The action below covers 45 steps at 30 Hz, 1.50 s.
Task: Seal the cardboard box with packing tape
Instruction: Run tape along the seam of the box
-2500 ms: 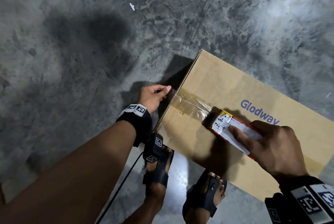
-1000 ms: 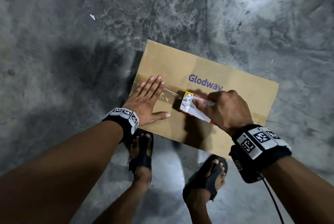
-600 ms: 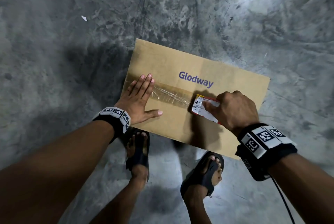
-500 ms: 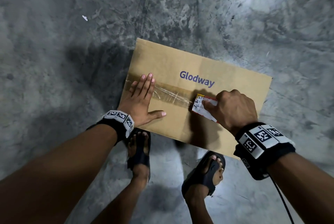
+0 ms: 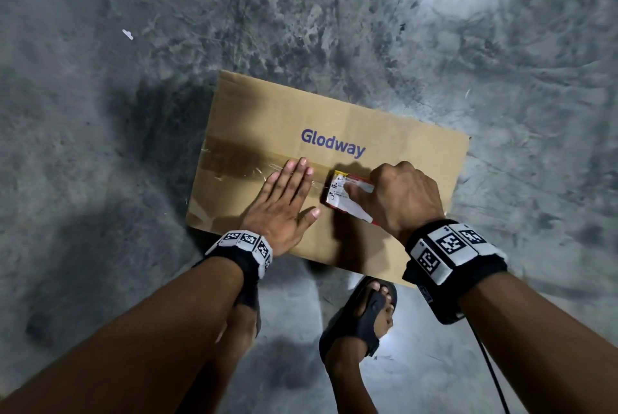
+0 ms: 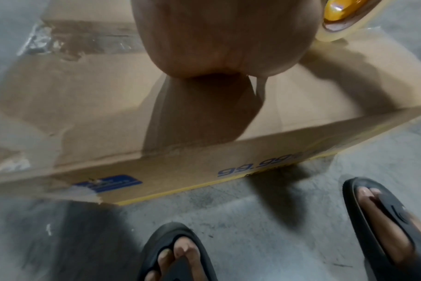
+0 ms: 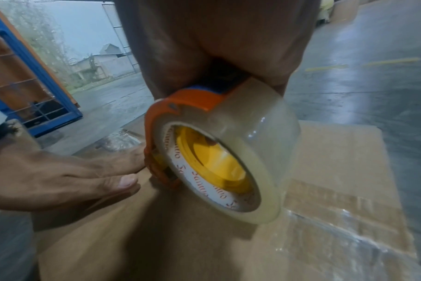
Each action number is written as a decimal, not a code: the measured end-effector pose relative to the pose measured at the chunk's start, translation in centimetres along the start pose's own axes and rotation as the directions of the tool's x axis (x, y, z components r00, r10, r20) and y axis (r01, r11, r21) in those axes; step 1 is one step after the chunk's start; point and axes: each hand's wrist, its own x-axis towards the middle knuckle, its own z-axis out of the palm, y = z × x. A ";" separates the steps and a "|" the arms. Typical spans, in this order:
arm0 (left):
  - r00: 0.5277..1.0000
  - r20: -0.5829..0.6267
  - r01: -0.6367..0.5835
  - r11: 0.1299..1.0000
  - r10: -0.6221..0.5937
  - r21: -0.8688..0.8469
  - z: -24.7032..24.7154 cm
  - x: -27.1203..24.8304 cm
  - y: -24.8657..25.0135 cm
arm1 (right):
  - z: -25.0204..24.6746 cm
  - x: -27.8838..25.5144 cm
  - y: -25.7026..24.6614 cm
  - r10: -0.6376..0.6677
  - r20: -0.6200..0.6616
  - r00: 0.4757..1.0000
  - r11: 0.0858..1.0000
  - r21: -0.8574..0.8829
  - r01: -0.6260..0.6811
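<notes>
A brown cardboard box [image 5: 401,133] printed "Glodway" lies closed on the concrete floor. A strip of clear tape [image 5: 234,163] runs along its centre seam from the left edge. My left hand [image 5: 287,199] lies flat with straight fingers on the tape, just left of the dispenser. My right hand [image 5: 398,196] grips an orange tape dispenser [image 7: 180,106] that carries a clear roll [image 7: 240,152] with a yellow core, and the roll rests on the box top. The dispenser's labelled top [image 5: 344,193] shows in the head view.
My two feet in black sandals [image 5: 361,313] stand on the floor right at the box's near edge [image 6: 204,152]. Bare concrete floor [image 5: 133,112] surrounds the box. A blue metal rack [image 7: 24,76] stands far off in the right wrist view.
My left hand has slid right along the tape toward the dispenser, still flat. The right hand with the dispenser has stayed near the middle of the seam.
</notes>
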 end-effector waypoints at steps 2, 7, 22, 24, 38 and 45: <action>1.000 -0.009 0.005 1.000 -0.005 0.009 0.1 0.0 -0.1 | -0.2 -0.2 0.8 0.013 0.007 1.000 0.999 0.043 -0.013; 1.000 -0.023 0.009 0.999 -0.008 0.045 0.8 0.5 -0.3 | -0.8 -1.7 5.3 0.044 -0.005 0.999 0.997 0.064 -0.044; 0.998 -0.025 0.061 0.998 -0.061 -0.011 1.0 0.7 1.1 | 0.5 -2.6 8.6 0.051 -0.001 0.999 0.995 -0.085 -0.051; 0.996 -0.058 0.067 0.998 -0.068 -0.011 0.6 0.7 3.6 | 0.5 -2.7 8.5 0.046 -0.010 0.999 0.994 -0.097 -0.046; 0.991 -0.077 -0.107 0.992 0.112 0.061 3.2 3.0 10.5 | 0.4 -3.6 11.4 -0.053 -0.032 0.998 0.999 0.000 0.053; 0.994 -0.073 -0.071 0.994 0.077 0.079 2.9 3.2 10.5 | -0.1 -6.0 19.9 0.064 -0.028 0.998 0.997 -0.043 -0.065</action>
